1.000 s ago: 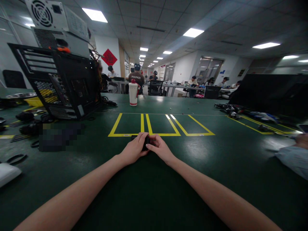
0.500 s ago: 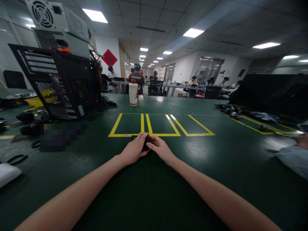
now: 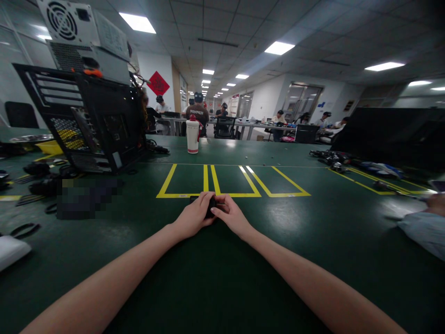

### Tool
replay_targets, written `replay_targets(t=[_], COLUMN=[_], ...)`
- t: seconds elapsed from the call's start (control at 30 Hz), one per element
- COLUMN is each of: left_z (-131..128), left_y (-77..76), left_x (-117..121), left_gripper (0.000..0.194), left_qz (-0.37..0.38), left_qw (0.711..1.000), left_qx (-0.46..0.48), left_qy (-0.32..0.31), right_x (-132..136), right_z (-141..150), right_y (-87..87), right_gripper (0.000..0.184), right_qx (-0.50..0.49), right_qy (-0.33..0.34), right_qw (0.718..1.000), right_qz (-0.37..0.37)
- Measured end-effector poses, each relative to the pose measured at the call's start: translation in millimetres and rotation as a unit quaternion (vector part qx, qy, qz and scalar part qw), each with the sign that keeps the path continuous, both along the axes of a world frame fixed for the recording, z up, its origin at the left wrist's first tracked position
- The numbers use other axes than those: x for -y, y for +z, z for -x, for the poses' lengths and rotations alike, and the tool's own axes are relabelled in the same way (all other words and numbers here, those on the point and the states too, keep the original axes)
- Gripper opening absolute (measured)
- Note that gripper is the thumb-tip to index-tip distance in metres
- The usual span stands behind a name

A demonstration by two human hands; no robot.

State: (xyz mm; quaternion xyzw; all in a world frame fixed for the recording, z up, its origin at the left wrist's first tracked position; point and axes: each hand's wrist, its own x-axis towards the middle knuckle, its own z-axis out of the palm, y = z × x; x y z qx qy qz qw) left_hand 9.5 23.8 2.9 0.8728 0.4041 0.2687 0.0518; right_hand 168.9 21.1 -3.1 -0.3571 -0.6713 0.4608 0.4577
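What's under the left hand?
A black object shows between the left hand and the right hand; the rest is covered, so its full shape cannot be told.

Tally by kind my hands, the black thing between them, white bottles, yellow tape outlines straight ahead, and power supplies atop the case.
Left hand, right hand: 2
Black thing, partly hidden: 1
White bottle: 1
Yellow tape outlines: 3
Power supplies: 2
Total: 9

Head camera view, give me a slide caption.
Left hand and right hand hold a small black object near yellow tape outlines on a green table.
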Motion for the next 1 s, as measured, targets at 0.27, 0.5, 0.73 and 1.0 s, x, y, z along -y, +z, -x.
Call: replay_targets(t=[0.27,0.5,0.73,1.0], left_z=[1.9,1.5,0.2,2.1], left_y=[-1.1,-2.1,-3.4,-2.3], left_x=[-0.2,-1.4,-2.3,-0.3], left_gripper=[0.062,0.061,0.059,0.061], left_qz=[0.007,0.002,-0.012,-0.002], left_qw=[1.0,1.0,1.0,1.0], left_qx=[0.0,0.0,0.01,0.006], left_qy=[-0.002,-0.007,-0.012,-0.013], right_x=[1.2,1.0,-2.6,-3.8], right_z=[-1.4,-0.2,0.7,-1.6], right_y=[0.6,-0.2,-2.8,-3.0], right_gripper=[0.034,0.031,0.023,0.037], right_qx=[0.034,0.024,-0.008,0.013], right_qy=[-0.006,-0.007,-0.006,-0.017], right_qw=[0.999,1.0,1.0,0.999], right_qz=[0.016,0.005,-0.002,0.034])
